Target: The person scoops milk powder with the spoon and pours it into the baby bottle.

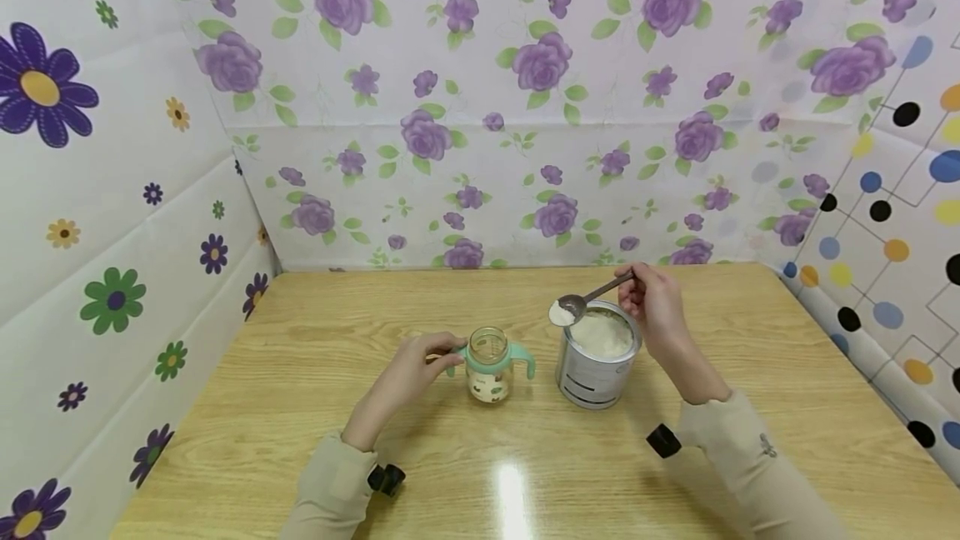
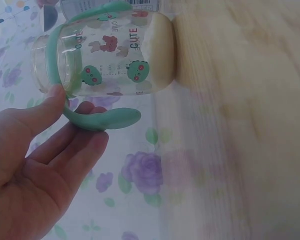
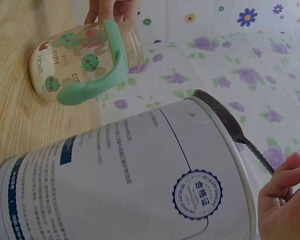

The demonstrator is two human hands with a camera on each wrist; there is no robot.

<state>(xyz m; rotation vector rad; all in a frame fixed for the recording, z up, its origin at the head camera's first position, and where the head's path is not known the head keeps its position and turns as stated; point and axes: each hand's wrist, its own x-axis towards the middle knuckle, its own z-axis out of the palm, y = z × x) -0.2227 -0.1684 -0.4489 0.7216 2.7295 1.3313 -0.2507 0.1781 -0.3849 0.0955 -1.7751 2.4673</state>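
Observation:
A clear baby bottle (image 1: 489, 383) with green handles and cartoon prints stands uncapped on the table; pale powder lies in its bottom. My left hand (image 1: 417, 365) holds the bottle's left handle (image 2: 105, 120) between thumb and fingers. To the right stands an open tin (image 1: 597, 369) filled with pale powder (image 1: 602, 334). Above the tin's rim, my right hand (image 1: 656, 307) grips the dark handle of a spoon (image 1: 576, 305) by its end. White powder fills the spoon's bowl, which hangs over the tin's left side, toward the bottle.
The wooden table (image 1: 300, 440) meets a floral cloth backdrop (image 1: 480, 190) at its back edge. Patterned cloth sheets stand along the left and right sides. A small black device (image 1: 386, 480) is at the left wrist, another (image 1: 663, 441) at the right.

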